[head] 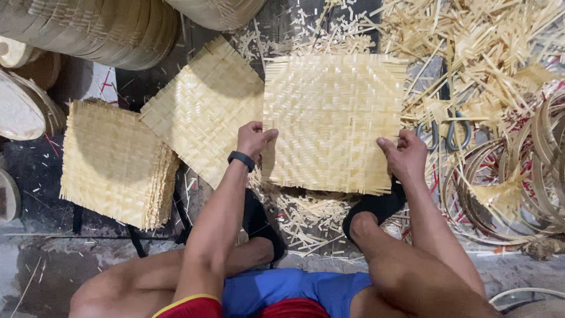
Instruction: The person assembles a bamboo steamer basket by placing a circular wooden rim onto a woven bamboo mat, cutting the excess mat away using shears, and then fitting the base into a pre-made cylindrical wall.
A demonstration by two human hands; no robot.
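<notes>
- The floor [35,176] is dark and covered in little bits of cut strips.
- A big heap of scraps [482,47] lies at the top right, with round hoops [518,176] just below it.
- A stack of woven squares [115,165] sits on the left. One more loose square [203,112] lies beside it, tucked partly under the mat.
- The mat [332,121] is in the middle, held up flat over the floor, in front of the knees.
- The left hand [254,138] grips the mat's left edge, fingers clamped on it.
- The right hand [405,154] grips the right edge near the bottom, fingers clamped on it too.
- Scissors [444,134] lie just right of the mat, partly hidden.
- To do this well, I think both hands should hold evenly and gently, so the mat stays flat and the loose strip ends do not slip out or bend.
</notes>
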